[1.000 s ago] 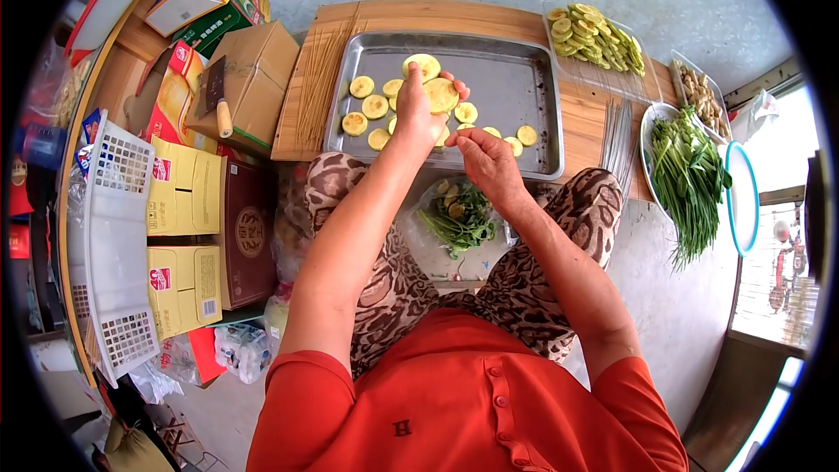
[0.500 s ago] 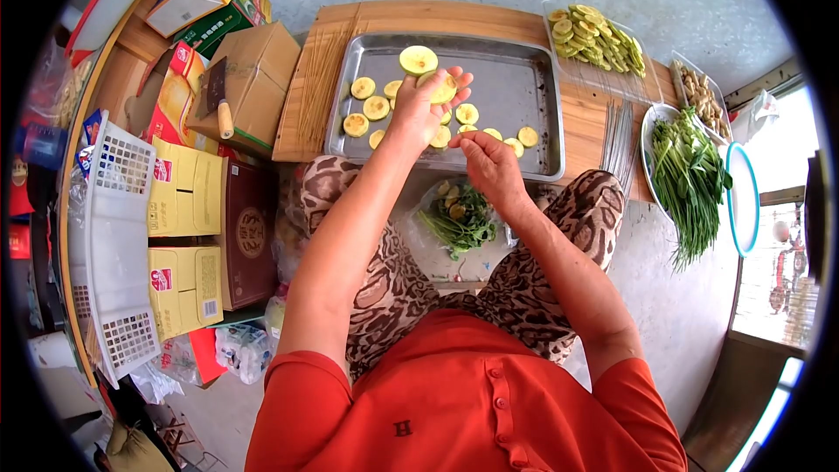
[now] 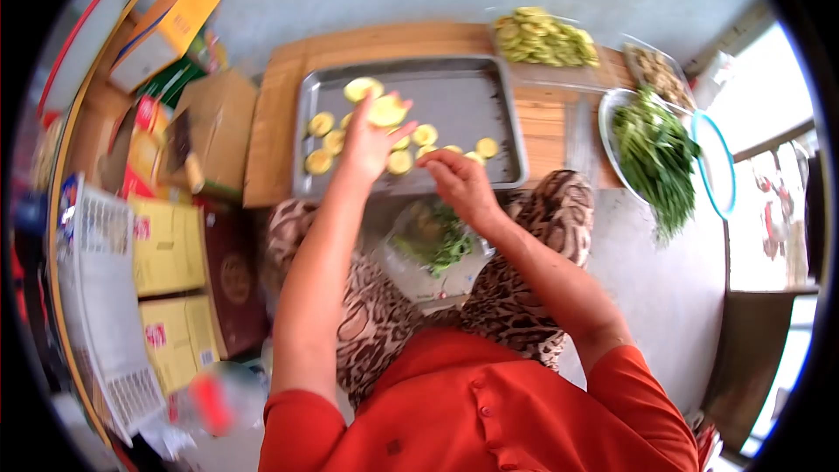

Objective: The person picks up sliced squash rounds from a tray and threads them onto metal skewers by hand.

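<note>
My left hand (image 3: 371, 144) holds round yellow-green slices (image 3: 387, 111) above the left half of a grey metal tray (image 3: 437, 65). One more slice (image 3: 363, 89) shows just beyond its thumb. At the tray's near edge, my right hand (image 3: 461, 185) has its thumb and index finger pinched together; what they hold, if anything, is too small to make out. Several round slices (image 3: 425, 135) lie on the tray around both hands.
A clear container of slices (image 3: 544, 39) stands at the back right of the wooden table (image 3: 542, 122). Beside it are a bowl of green leaves (image 3: 651, 149) and a container of pale roots (image 3: 657, 74). Cardboard boxes (image 3: 214, 122) and a white basket (image 3: 109, 297) line the left.
The whole view has shifted and blurred, so the tray and hands appear further left and lower. My left fingers look more spread around the slices; my right hand keeps its pinch.
</note>
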A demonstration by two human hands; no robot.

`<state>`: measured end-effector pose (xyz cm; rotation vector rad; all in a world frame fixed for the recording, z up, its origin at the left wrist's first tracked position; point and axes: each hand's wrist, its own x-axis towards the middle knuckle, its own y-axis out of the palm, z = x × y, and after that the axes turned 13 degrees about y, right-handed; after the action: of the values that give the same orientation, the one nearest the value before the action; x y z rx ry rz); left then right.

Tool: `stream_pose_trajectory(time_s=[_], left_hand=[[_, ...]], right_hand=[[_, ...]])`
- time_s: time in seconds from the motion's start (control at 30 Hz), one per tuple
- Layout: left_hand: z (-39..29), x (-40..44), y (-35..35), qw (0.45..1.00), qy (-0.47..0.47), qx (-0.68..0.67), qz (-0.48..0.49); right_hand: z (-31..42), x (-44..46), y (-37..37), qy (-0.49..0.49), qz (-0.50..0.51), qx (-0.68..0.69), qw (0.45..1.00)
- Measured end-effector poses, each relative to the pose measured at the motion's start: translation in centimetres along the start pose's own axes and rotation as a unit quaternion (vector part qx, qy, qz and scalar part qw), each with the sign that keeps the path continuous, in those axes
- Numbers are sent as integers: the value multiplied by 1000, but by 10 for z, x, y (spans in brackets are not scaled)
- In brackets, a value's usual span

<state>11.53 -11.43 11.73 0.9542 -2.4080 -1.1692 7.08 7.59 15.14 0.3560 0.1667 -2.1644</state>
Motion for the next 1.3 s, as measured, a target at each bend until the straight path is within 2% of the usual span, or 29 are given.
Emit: stream_pose_trajectory(time_s=[0.13, 0.23, 0.37, 0.7, 0.77, 0.9, 1.0, 1.07, 1.17, 1.3], left_hand=[[-8, -5, 0, 991, -1, 108, -78], [-14, -10, 5, 986, 4, 162, -41], [-16, -14, 19, 981, -3, 193, -20], [-12, -8, 38, 960, -1, 280, 24], [-12, -7, 42, 960, -2, 279, 24], [-10, -6, 44, 957, -13, 286, 38], [-9, -5, 47, 954, -24, 296, 46], [-8, -3, 47, 952, -32, 299, 51], [-5, -1, 48, 951, -38, 302, 54], [-1, 0, 52, 949, -40, 306, 61]], right_hand=[[0, 11, -32, 25, 6, 69, 997], [18, 19, -66, 35, -15, 96, 995], [42, 31, -119, -29, -55, 105, 993], [96, 45, -263, -72, -247, -70, 964], [102, 48, -288, -66, -301, -101, 946], [81, 81, -365, -76, -420, -244, 871], [69, 91, -394, -62, -445, -280, 848], [64, 97, -404, 43, -454, -305, 836], [39, 121, -428, 34, -473, -347, 809], [25, 151, -445, 55, -478, -343, 807]])
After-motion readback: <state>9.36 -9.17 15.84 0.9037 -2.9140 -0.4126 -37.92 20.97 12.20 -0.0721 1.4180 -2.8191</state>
